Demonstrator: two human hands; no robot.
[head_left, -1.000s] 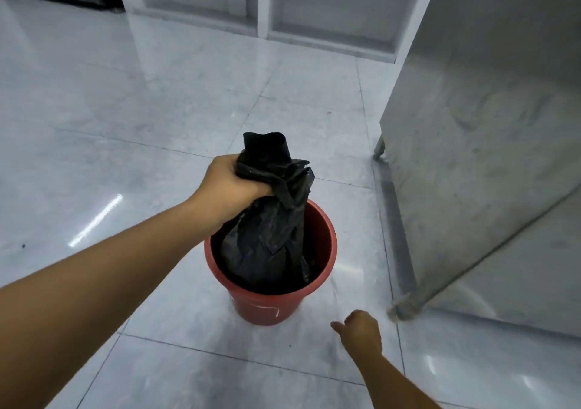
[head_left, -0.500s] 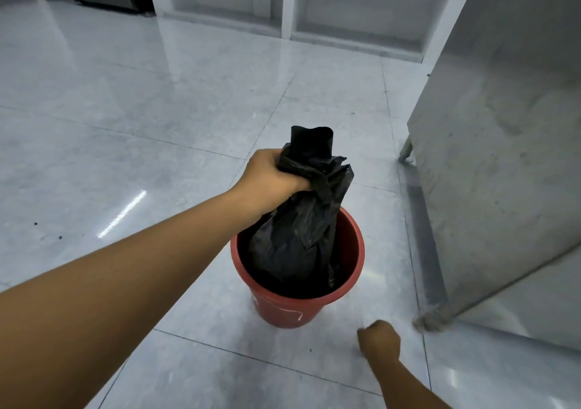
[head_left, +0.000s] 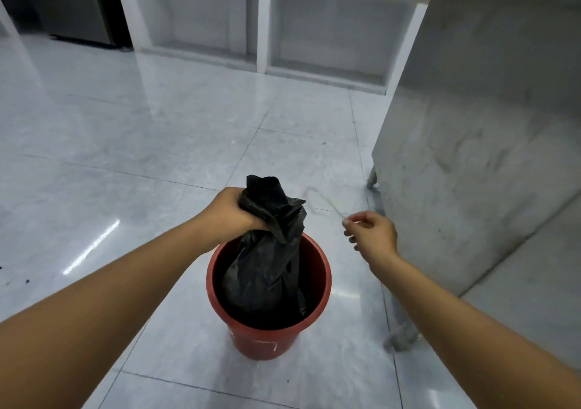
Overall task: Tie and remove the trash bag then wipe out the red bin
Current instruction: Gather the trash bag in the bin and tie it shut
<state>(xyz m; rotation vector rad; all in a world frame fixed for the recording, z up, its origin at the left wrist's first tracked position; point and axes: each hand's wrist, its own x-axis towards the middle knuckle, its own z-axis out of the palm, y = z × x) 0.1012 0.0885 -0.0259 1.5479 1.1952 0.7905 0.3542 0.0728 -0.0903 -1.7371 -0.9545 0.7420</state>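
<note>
A red bin (head_left: 309, 314) stands on the tiled floor at the centre of the head view. A black trash bag (head_left: 267, 270) sits inside it, its neck gathered and sticking up above the rim. My left hand (head_left: 228, 213) is clenched around that gathered neck. My right hand (head_left: 372, 235) is raised to the right of the bag, pinching a thin pale string (head_left: 323, 199) that loops up and left toward the bag's top.
A tall grey metal cabinet (head_left: 471, 125) on small feet stands close at the right of the bin. White open shelving (head_left: 264, 31) lines the far wall. A dark appliance (head_left: 78, 6) stands at the back left. Glossy floor tiles (head_left: 125, 141) spread left and ahead.
My right hand rose from low beside the bin to bag height and now holds a string. My left hand kept its grip on the bag's neck.
</note>
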